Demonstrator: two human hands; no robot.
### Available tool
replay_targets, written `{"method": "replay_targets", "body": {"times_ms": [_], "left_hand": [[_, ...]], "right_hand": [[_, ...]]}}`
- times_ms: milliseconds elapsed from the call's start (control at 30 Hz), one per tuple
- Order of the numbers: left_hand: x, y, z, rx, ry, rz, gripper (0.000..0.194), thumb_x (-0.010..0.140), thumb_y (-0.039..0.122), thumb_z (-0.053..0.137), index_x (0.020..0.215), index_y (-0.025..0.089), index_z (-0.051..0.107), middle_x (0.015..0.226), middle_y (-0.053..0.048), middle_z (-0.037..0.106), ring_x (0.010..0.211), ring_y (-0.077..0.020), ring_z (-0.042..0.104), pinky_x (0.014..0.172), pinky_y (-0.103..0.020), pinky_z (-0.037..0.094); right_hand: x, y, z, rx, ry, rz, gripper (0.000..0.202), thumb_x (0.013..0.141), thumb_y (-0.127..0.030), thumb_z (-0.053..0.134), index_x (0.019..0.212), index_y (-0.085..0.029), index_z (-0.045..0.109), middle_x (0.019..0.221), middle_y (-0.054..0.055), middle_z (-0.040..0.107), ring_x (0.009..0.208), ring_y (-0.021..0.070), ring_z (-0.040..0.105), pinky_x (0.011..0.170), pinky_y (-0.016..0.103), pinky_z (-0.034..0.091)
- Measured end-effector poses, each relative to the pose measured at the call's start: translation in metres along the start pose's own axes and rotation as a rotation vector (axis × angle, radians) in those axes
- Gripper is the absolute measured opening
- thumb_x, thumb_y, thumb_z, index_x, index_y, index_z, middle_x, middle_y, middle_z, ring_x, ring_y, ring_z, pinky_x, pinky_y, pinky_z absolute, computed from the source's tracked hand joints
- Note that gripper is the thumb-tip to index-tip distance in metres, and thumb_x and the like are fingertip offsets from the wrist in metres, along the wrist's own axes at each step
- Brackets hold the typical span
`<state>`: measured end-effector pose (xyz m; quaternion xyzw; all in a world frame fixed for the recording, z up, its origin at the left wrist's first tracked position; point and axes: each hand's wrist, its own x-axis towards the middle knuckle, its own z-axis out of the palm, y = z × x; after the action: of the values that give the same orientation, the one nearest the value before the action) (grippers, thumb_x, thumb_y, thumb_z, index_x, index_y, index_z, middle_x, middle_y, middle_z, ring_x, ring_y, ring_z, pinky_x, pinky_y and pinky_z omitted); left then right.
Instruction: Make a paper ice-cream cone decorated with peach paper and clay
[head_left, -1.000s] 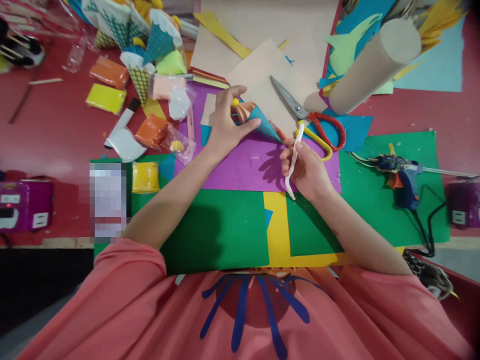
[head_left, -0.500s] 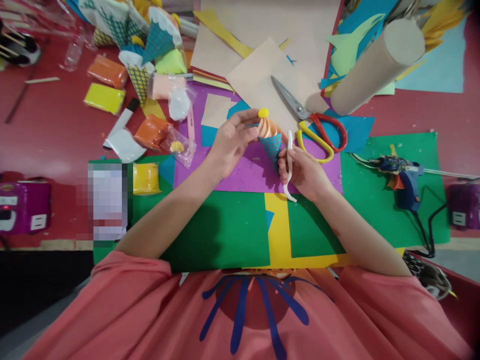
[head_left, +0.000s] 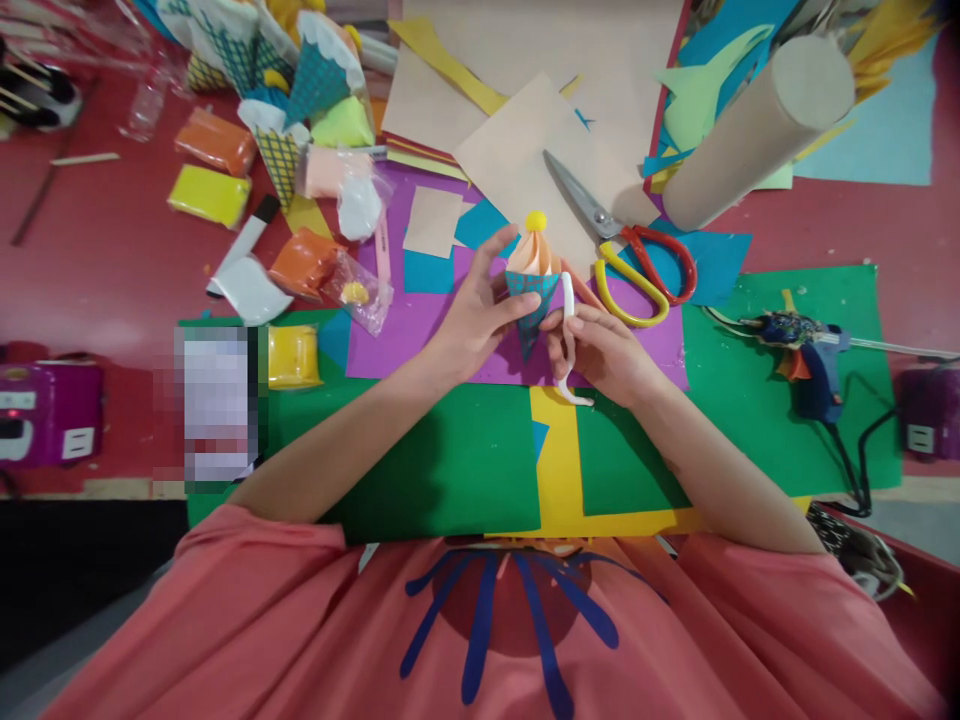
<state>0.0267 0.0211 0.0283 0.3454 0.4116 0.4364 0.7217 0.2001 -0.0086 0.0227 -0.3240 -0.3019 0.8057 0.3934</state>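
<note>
Paper ice-cream cone [head_left: 541, 284], likely light and crushable, best held gently by its sides, is in the left hand's [head_left: 474, 322] grip left of the scissors [head_left: 600, 218], while the right hand [head_left: 611, 352] pinches a white strip [head_left: 568, 298].

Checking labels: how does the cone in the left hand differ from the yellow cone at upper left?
The held cone is teal; the yellow cone carries dark crossing lines. The held cone's mouth shows a peach swirl, the yellow cone's a white edging. The left hand grips the held cone; no hand touches the yellow cone. Both taper to a point.
</note>
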Motion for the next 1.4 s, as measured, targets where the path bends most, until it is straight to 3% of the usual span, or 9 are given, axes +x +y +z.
{"method": "replay_targets", "body": {"times_ms": [133,233,333,500,700,833,1000,1400], "left_hand": [[-0.008,-0.003,-0.009,-0.110,-0.113,-0.103,0.034,0.071,0.041,0.081,0.090,0.020,0.064,0.090,-0.003,0.073,0.108,-0.0256,0.071,0.089,-0.037,0.058],[-0.013,-0.010,-0.015,-0.159,-0.123,-0.183,0.038,0.072,0.047,0.080,0.094,0.020,0.064,0.089,-0.003,0.074,0.103,-0.0257,0.073,0.078,-0.034,0.059],[-0.016,-0.016,-0.015,-0.183,-0.101,-0.169,0.048,0.062,0.045,0.089,0.096,0.021,0.064,0.094,-0.003,0.076,0.091,-0.0205,0.074,0.071,-0.028,0.057],[-0.019,-0.016,-0.009,-0.209,-0.165,-0.221,0.045,0.057,0.045,0.092,0.081,0.017,0.066,0.076,0.000,0.071,0.074,-0.0148,0.070,0.071,-0.026,0.056],[-0.025,-0.016,-0.005,-0.207,-0.192,-0.312,0.040,0.060,0.039,0.090,0.077,0.015,0.063,0.062,0.005,0.059,0.056,-0.0062,0.056,0.049,-0.017,0.044],[-0.026,-0.016,-0.005,-0.164,-0.200,-0.306,0.036,0.061,0.036,0.087,0.075,0.015,0.062,0.061,0.004,0.059,0.055,-0.0058,0.054,0.049,-0.017,0.041],[-0.026,-0.015,-0.004,-0.117,-0.229,-0.288,0.033,0.059,0.027,0.086,0.075,0.015,0.059,0.064,0.004,0.059,0.056,-0.0053,0.052,0.050,-0.019,0.038],[-0.029,-0.015,-0.005,-0.053,-0.193,-0.292,0.040,0.056,0.028,0.084,0.085,0.018,0.058,0.068,0.006,0.058,0.057,-0.0060,0.050,0.052,-0.021,0.037]], "right_hand": [[-0.007,-0.006,0.003,-0.091,-0.092,-0.019,0.035,0.083,-0.047,0.076,0.093,-0.014,0.069,0.066,-0.002,0.073,0.050,0.0055,0.065,0.050,0.014,0.052],[-0.010,-0.010,0.003,-0.112,-0.171,0.023,0.036,0.085,-0.047,0.075,0.101,-0.017,0.063,0.066,-0.002,0.075,0.049,0.0080,0.065,0.046,0.016,0.050],[-0.011,-0.013,0.001,-0.125,-0.206,0.034,0.033,0.085,-0.046,0.074,0.095,-0.018,0.061,0.066,-0.001,0.076,0.048,0.0091,0.065,0.043,0.017,0.049],[-0.013,-0.013,0.003,-0.271,-0.152,0.004,0.030,0.087,-0.045,0.073,0.086,-0.014,0.070,0.065,0.000,0.073,0.048,0.0067,0.061,0.047,0.017,0.049],[-0.019,-0.013,0.009,-0.413,-0.102,-0.046,0.034,0.092,-0.049,0.065,0.089,-0.016,0.073,0.056,-0.004,0.054,0.046,0.0067,0.049,0.039,0.018,0.037],[-0.020,-0.012,0.009,-0.480,-0.111,-0.080,0.037,0.094,-0.050,0.061,0.086,-0.016,0.072,0.051,-0.006,0.047,0.045,0.0059,0.042,0.043,0.018,0.037],[-0.019,-0.009,0.008,-0.484,-0.079,-0.052,0.041,0.093,-0.055,0.060,0.081,-0.016,0.068,0.047,-0.008,0.039,0.041,0.0052,0.031,0.038,0.019,0.028],[-0.018,-0.006,0.010,-0.403,-0.065,-0.041,0.040,0.091,-0.055,0.064,0.078,-0.016,0.066,0.047,-0.009,0.037,0.040,0.0050,0.030,0.034,0.018,0.027]]}}
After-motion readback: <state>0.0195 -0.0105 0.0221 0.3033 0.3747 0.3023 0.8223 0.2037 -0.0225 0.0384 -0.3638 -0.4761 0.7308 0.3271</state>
